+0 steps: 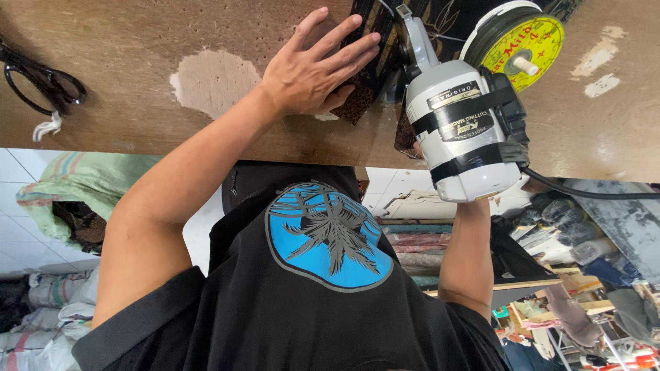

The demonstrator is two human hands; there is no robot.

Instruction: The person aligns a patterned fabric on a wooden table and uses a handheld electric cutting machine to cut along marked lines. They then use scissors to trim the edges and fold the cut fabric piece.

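The left hand (313, 69) is lying flat and released, fingers spread, pressing the dark patterned fabric (364, 75) onto the worn brown wooden bench (137, 41). Just beside it stands the grey electric cutting machine (460, 130); the right hand is hiding behind the machine, grip unclear. Keeping the fingers clear of the blade seems wise while feeding steadily.

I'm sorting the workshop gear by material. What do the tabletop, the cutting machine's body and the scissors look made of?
Tabletop: probably wood board, brown coat worn through to pale patches. Cutting machine: smooth grey casing, metal or plastic, hard to tell, wrapped with black bands. Scissors: black handles, likely plastic; blades not visible.
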